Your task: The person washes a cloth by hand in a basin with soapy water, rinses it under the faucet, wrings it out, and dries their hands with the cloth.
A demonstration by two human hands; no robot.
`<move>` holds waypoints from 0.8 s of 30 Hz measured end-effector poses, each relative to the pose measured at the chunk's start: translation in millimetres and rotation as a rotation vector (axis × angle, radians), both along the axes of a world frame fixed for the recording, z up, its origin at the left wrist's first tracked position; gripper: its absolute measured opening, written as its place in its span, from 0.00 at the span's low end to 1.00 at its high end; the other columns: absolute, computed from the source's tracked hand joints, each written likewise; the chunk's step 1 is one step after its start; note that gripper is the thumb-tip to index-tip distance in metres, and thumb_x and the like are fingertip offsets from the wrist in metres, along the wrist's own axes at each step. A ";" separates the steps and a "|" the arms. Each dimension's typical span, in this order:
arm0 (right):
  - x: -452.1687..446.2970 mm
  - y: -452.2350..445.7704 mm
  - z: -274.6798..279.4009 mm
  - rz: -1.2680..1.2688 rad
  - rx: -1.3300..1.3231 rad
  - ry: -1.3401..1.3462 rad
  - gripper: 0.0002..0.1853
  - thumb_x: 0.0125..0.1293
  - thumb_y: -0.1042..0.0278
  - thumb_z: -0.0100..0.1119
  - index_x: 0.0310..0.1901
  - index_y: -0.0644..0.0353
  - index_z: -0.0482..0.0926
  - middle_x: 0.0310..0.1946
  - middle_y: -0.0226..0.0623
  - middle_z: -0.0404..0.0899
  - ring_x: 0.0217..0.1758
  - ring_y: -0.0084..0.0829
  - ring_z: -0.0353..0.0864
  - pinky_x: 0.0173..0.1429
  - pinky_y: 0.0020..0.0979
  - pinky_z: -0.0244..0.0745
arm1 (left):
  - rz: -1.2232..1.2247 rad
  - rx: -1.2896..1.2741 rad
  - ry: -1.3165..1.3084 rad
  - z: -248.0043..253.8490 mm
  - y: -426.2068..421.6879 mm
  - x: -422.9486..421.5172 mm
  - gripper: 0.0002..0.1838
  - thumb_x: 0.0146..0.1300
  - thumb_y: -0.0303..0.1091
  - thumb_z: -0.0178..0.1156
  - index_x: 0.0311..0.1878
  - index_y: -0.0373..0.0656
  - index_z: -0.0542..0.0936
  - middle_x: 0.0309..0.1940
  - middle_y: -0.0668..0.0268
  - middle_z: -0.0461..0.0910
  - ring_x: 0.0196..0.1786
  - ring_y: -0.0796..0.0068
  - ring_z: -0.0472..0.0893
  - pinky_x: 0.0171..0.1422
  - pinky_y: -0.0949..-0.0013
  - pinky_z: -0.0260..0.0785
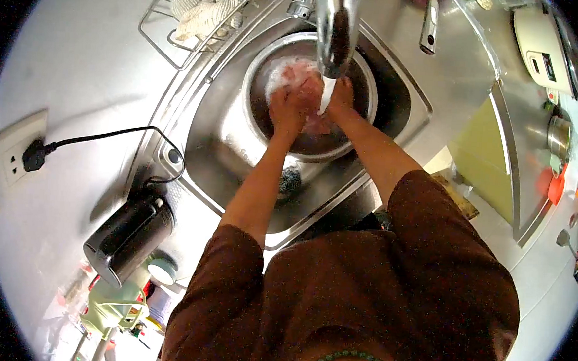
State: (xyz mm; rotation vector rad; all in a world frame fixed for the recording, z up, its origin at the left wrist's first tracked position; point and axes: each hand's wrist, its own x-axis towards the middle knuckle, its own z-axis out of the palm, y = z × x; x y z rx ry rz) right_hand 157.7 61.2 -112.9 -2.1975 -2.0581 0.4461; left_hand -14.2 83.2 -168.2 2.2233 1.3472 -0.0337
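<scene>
A round metal basin (365,129) sits in a steel sink (213,129), with pinkish pieces, perhaps meat, in foamy water (280,71) inside it. Over the basin hangs the chrome faucet (335,38), and a white stream of water falls from it between my hands. On the left side of the basin my left hand (288,111) reaches down into the pinkish contents. My right hand (342,98) is in the basin on the right, beside the stream. The fingers of both hands are hard to make out in the water. A dark scrubber (290,180) lies in the sink below the basin.
Left of the sink stand a dark kettle (130,237) and a wall socket (23,151) with a black plug and cord. A wire rack (168,47) holds a cloth (203,6). A knife-like handle (430,30), a white appliance (541,54) and a greenish board (482,152) are right.
</scene>
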 end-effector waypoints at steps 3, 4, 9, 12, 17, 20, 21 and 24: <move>-15.9 -13.1 11.2 -0.361 -0.006 0.178 0.26 0.56 0.55 0.56 0.57 0.47 0.68 0.54 0.41 0.69 0.55 0.46 0.69 0.52 0.47 0.69 | 0.662 -0.487 -0.665 52.7 -22.0 4.6 0.29 0.61 0.53 0.51 0.63 0.52 0.64 0.60 0.63 0.66 0.58 0.58 0.66 0.56 0.45 0.59; -22.4 -17.8 6.6 -0.468 0.037 0.276 0.26 0.56 0.53 0.56 0.57 0.48 0.68 0.51 0.43 0.72 0.53 0.47 0.72 0.51 0.46 0.70 | 0.739 -0.750 -0.853 52.7 -21.0 3.6 0.28 0.62 0.54 0.50 0.62 0.51 0.66 0.58 0.63 0.68 0.57 0.58 0.68 0.54 0.45 0.61; -68.0 -25.9 35.6 -0.565 -0.488 1.283 0.22 0.62 0.52 0.52 0.52 0.56 0.74 0.47 0.43 0.77 0.50 0.38 0.77 0.45 0.44 0.71 | 1.164 -1.474 -1.239 73.1 -1.3 -2.1 0.28 0.63 0.58 0.47 0.58 0.49 0.70 0.49 0.60 0.75 0.49 0.58 0.75 0.48 0.48 0.70; -85.0 -37.0 76.6 -0.083 -0.035 0.913 0.16 0.62 0.55 0.50 0.46 0.54 0.77 0.37 0.44 0.80 0.42 0.42 0.80 0.42 0.43 0.71 | 0.734 -1.317 -1.403 -15.8 -8.6 -41.5 0.28 0.64 0.58 0.45 0.57 0.46 0.71 0.47 0.62 0.76 0.48 0.60 0.76 0.51 0.53 0.71; -103.4 -42.5 110.2 -0.137 0.027 0.509 0.13 0.58 0.56 0.51 0.37 0.55 0.77 0.40 0.43 0.78 0.38 0.48 0.78 0.41 0.47 0.72 | 1.051 -1.521 -1.340 -11.6 -18.9 -14.7 0.24 0.64 0.52 0.47 0.54 0.42 0.71 0.44 0.62 0.76 0.46 0.63 0.76 0.49 0.59 0.71; -93.1 -32.5 98.4 -0.285 0.010 0.493 0.15 0.56 0.53 0.53 0.37 0.54 0.77 0.39 0.43 0.79 0.37 0.48 0.79 0.41 0.48 0.72 | 0.852 -1.188 -1.180 15.8 -29.7 2.1 0.23 0.64 0.51 0.47 0.52 0.43 0.71 0.41 0.62 0.76 0.43 0.64 0.76 0.45 0.61 0.71; -83.9 -23.7 81.4 -0.313 0.008 0.528 0.15 0.55 0.52 0.54 0.37 0.54 0.77 0.36 0.43 0.79 0.37 0.48 0.78 0.42 0.47 0.72 | 0.751 -1.052 -1.121 24.0 -35.2 8.2 0.22 0.64 0.51 0.48 0.51 0.43 0.71 0.40 0.62 0.75 0.43 0.64 0.76 0.44 0.61 0.71; -60.0 -20.0 25.7 -0.190 0.232 0.489 0.19 0.55 0.46 0.52 0.38 0.52 0.77 0.33 0.45 0.79 0.37 0.46 0.79 0.44 0.47 0.71 | 0.492 -0.730 -0.996 44.0 -45.7 17.1 0.21 0.64 0.50 0.48 0.49 0.43 0.71 0.37 0.63 0.75 0.40 0.65 0.76 0.41 0.63 0.71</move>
